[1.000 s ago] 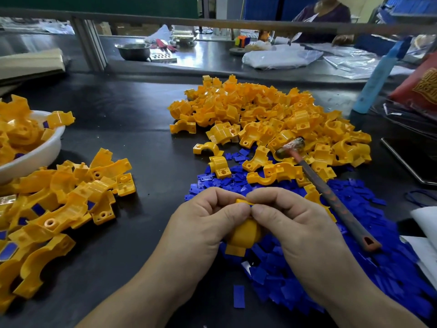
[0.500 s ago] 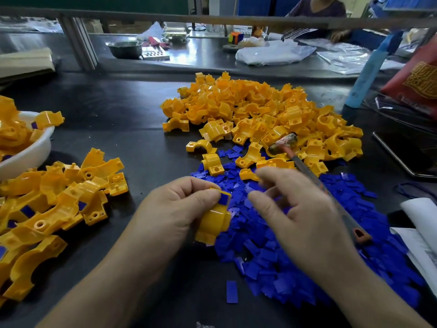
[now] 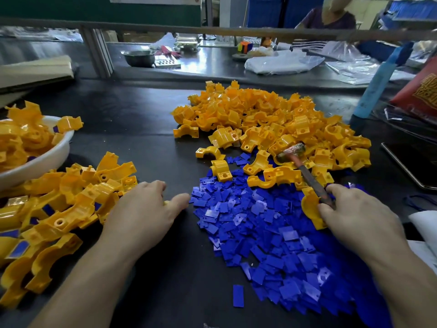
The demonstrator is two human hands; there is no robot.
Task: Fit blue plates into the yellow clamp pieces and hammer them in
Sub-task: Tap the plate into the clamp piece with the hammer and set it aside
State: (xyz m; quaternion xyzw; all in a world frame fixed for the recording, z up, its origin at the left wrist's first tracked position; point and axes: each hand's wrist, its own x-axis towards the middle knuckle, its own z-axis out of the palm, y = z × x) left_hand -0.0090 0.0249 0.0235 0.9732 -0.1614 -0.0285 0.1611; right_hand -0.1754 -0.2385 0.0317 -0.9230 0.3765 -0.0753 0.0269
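Observation:
My left hand (image 3: 142, 209) lies low on the black table, its fingers curled over a yellow clamp piece (image 3: 166, 202) of which only a sliver shows between thumb and fingers. My right hand (image 3: 354, 214) grips the lower handle of the hammer (image 3: 308, 177), whose head rests on the big heap of yellow clamp pieces (image 3: 272, 114). A spread of loose blue plates (image 3: 260, 233) covers the table between and below my hands. Another yellow clamp (image 3: 309, 209) lies against my right hand.
At the left lies a pile of yellow clamps with blue plates in them (image 3: 59, 209), and behind it a white bowl (image 3: 50, 156) full of the same. A single blue plate (image 3: 238, 295) lies near the front. A metal rail, a second bench and a seated person are beyond.
My hands have parted. The left hand carried the clamp piece left and down onto the table. The right hand moved right and took hold of the hammer handle.

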